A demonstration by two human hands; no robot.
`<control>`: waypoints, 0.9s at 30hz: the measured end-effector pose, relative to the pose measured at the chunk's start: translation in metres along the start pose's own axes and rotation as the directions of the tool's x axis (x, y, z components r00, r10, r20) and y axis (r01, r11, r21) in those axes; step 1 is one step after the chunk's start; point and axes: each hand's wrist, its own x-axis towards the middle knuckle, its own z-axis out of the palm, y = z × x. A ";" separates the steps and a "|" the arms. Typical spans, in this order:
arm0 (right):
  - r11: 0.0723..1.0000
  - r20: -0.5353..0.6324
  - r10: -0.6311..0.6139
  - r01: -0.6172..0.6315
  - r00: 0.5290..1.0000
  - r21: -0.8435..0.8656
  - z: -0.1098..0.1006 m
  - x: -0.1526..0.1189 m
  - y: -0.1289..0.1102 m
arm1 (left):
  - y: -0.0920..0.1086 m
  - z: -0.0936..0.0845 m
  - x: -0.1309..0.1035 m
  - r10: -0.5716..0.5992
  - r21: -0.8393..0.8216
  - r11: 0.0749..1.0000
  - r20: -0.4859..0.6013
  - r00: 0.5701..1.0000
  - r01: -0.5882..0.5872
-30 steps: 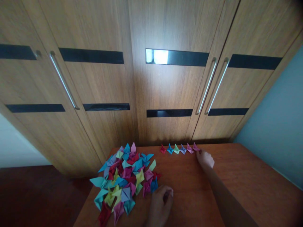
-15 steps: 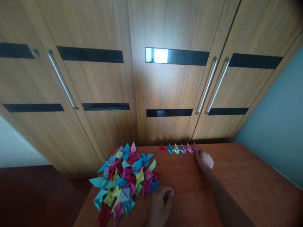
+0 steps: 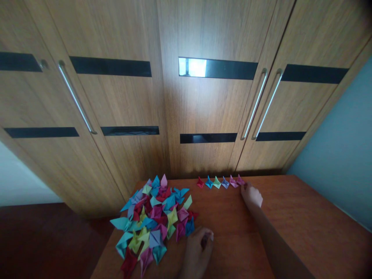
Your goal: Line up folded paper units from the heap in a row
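Observation:
My right hand (image 3: 252,195) is at the far edge of the table, fingertips pinched on the side of a pink origami piece (image 3: 240,180). That piece ends a row running leftward: another pink piece (image 3: 233,181), a lilac one (image 3: 225,183), a pale green one (image 3: 216,183), a blue one (image 3: 209,182) and a red one (image 3: 200,183). My left hand (image 3: 197,250) rests near the front, fingers curled to the thumb in a loop, with nothing visible inside. Just left of it lies a heap of many-coloured origami pieces (image 3: 155,211), with a blue piece (image 3: 190,226) nearest the knuckles.
The reddish-brown wooden table (image 3: 290,217) stands against a tall wooden wardrobe (image 3: 206,104) with metal handles (image 3: 254,104) and dark glossy strips. A blue-green wall (image 3: 337,139) borders the right side. Dark reddish floor (image 3: 52,240) shows at left.
Both hands and the origami pieces stay in practically the same places. The view has shifted only very slightly.

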 end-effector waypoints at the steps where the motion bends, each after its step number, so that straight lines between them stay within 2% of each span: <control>1: 1.000 -0.007 -0.001 0.001 1.000 0.006 0.000 0.000 0.000 | 0.000 0.000 0.000 -0.001 -0.002 1.000 -0.003 1.000 0.001; 7: 0.998 -0.070 0.006 -0.002 0.997 0.063 0.000 -0.010 0.005 | -0.005 0.002 0.001 0.008 0.011 1.000 -0.015 1.000 -0.008; 11: 0.980 -0.167 -0.029 0.061 0.986 0.191 0.005 -0.031 0.012 | -0.009 0.003 0.001 0.016 0.015 1.000 -0.024 1.000 -0.015; 14: 0.937 -0.215 -0.118 0.180 0.969 0.298 0.012 -0.060 0.012 | -0.008 0.003 0.001 0.016 0.007 1.000 -0.032 0.999 -0.016; 17: 0.860 -0.207 -0.244 0.310 0.947 0.405 0.019 -0.098 0.005 | -0.008 0.003 0.001 0.016 0.013 1.000 -0.035 0.999 -0.015; 21: 0.748 -0.142 -0.473 0.482 0.870 0.456 0.023 -0.142 -0.010 | -0.007 0.002 0.000 0.043 0.048 0.998 -0.039 0.998 -0.041; 24: 0.715 -0.122 -0.561 0.554 0.819 0.427 0.021 -0.155 -0.016 | -0.001 -0.001 -0.008 0.075 0.099 0.993 -0.031 0.997 -0.071; 27: 0.718 -0.110 -0.556 0.543 0.824 0.435 0.018 -0.154 -0.018 | 0.010 -0.015 -0.022 0.126 0.219 0.968 -0.014 0.992 -0.120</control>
